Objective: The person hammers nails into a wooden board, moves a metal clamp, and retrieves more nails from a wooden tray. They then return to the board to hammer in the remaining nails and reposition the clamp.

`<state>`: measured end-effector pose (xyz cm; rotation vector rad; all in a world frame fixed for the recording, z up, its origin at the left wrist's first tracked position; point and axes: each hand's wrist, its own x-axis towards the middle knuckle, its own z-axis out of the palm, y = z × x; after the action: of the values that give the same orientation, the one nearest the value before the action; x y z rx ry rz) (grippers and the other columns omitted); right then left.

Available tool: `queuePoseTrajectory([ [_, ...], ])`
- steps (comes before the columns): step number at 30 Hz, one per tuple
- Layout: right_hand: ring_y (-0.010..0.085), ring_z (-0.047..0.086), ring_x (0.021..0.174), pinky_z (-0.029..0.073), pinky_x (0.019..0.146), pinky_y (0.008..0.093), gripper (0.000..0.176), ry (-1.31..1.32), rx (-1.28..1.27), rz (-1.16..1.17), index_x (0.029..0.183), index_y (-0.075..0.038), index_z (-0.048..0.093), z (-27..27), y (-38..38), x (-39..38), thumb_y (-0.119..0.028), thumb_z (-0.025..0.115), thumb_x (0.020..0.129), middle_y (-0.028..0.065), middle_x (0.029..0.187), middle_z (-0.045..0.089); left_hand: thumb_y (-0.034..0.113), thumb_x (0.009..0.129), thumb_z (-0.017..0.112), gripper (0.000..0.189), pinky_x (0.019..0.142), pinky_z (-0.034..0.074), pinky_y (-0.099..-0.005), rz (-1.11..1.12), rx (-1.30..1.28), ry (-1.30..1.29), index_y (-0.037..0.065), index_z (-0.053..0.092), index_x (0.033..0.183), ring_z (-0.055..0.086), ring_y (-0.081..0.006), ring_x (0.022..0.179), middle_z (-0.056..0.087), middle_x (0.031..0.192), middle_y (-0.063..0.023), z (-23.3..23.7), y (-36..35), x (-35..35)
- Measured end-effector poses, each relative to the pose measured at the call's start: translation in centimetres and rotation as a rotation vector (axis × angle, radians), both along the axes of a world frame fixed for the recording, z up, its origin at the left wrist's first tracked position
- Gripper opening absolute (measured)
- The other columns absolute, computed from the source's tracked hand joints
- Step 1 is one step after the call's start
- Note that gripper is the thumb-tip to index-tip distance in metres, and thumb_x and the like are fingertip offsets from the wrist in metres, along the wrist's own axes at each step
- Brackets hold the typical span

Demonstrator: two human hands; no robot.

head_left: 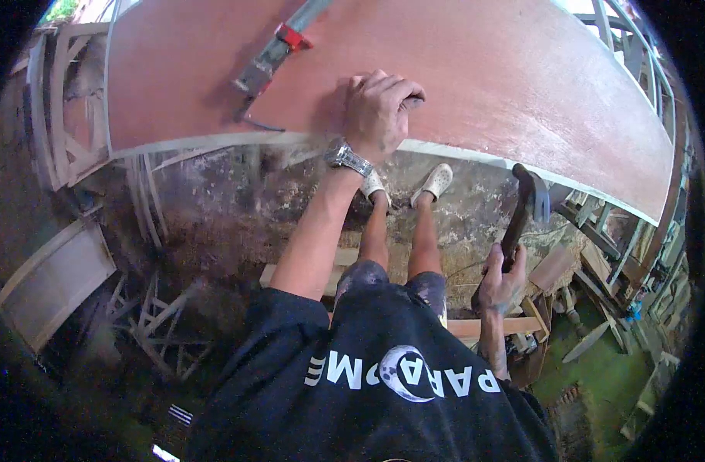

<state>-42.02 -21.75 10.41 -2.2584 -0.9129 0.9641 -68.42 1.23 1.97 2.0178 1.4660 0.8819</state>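
Observation:
My left hand, with a metal wristwatch on its wrist, rests near the edge of a large reddish-brown panel. Its fingers are curled closed, and what they hold, if anything, is hidden. A caulking gun with a red part lies on the panel, left of and beyond this hand. Lower on the right, my right hand is wrapped round the dark handle of a claw hammer. The hammer's head points up, close to the panel's pale near edge.
Wooden frames stand at the left, with a framed board leaning lower down. Wood scraps and boards lie on the floor at the right. My feet in pale clogs stand on a stained floor under the panel's edge.

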Motion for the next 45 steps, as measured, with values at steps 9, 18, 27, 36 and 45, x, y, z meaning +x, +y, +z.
queuePoseTrajectory([
  [9, 0.0316, 0.067, 0.087, 0.054, 0.08, 0.0412, 0.04, -0.492, 0.263, 0.192, 0.119, 0.0, 0.066, -2.0, 8.7, 3.9, -0.009, 0.078, 0.081, 0.0168, 0.1, 0.069, -0.003, 0.083, 0.06, 0.015, 0.082, 0.047, -0.045, -0.056, 0.097, -0.219, 0.006, 0.058, 0.095, 0.06, -0.0336, 0.095, 0.065, 0.101, -0.0103, 3.3, 6.1, 0.9],
  [18, 0.0336, 0.064, 0.083, 0.051, 0.073, 0.043, 0.028, -0.413, 0.099, 0.344, 0.106, 0.0, 0.065, -2.1, 11.3, 6.0, -0.01, 0.076, 0.083, 0.0161, 0.088, 0.064, 0.004, 0.097, 0.058, 0.026, 0.093, 0.051, -0.0461, 0.184, 0.006, 0.1, 0.002, 0.061, 0.123, 0.066, -0.0371, 0.104, 0.071, 0.109, -0.0152, 5.4, 20.0, -12.4],
  [27, 0.0391, 0.058, 0.069, 0.045, 0.065, 0.0481, 0.031, -0.249, -0.344, 0.477, 0.099, 0.0, 0.06, -2.8, 16.5, 7.1, -0.021, 0.077, 0.085, 0.0186, 0.075, 0.059, 0.015, 0.102, 0.054, 0.027, 0.113, 0.04, -0.0466, 0.315, -0.019, 0.266, -0.001, 0.058, 0.122, 0.052, -0.0388, 0.136, 0.063, 0.134, -0.0199, 0.4, 24.5, -19.9],
  [36, 0.0351, 0.072, 0.081, 0.055, 0.071, 0.0448, 0.038, -0.235, -0.328, 0.617, 0.111, 0.001, 0.063, -3.5, 17.3, 8.2, -0.019, 0.081, 0.084, 0.0215, 0.092, 0.072, 0.022, 0.105, 0.052, 0.02, 0.106, 0.042, -0.0448, 0.529, 0.027, 0.245, 0.002, 0.054, 0.103, 0.057, -0.0337, 0.12, 0.06, 0.137, -0.022, -1.8, 24.6, -21.4],
  [45, 0.045, 0.069, 0.074, 0.055, 0.065, 0.0513, 0.043, -0.247, -0.584, 0.481, 0.094, -0.005, 0.057, -3.4, 16.5, 8.5, -0.029, 0.087, 0.074, 0.0208, 0.076, 0.068, 0.02, 0.105, 0.053, 0.019, 0.109, 0.041, -0.0466, 0.544, 0.006, 0.162, 0.001, 0.052, 0.103, 0.056, -0.0368, 0.124, 0.06, 0.139, -0.0243, -2.3, 24.6, -19.7],
])
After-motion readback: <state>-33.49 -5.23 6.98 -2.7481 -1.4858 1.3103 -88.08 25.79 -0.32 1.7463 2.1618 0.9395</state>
